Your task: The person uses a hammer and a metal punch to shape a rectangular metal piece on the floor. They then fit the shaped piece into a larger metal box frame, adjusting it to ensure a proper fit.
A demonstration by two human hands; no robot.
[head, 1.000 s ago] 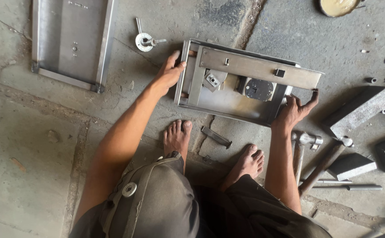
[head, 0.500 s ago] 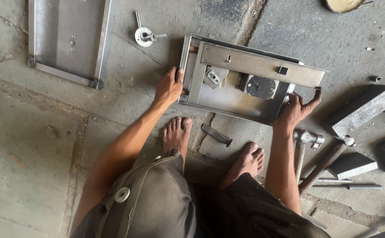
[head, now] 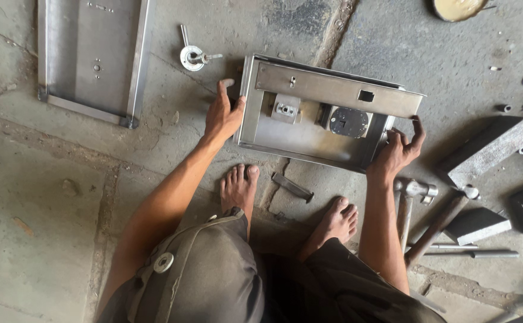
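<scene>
Hands — left hand [head: 222,115], right hand [head: 398,152] — on one metal box [head: 309,134]; two hammers [head: 414,194] beside.

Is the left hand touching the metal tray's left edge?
Touching. The head view shows the left hand gripping the left rim of the metal tray, thumb against its edge.

- The left hand [head: 222,115] is gripping the left edge of a shallow metal box [head: 309,134] lying on the concrete floor [head: 46,197].
- The right hand [head: 398,152] is clasping its right corner.
- A hammer [head: 409,200] is lying just beside the right wrist.
</scene>
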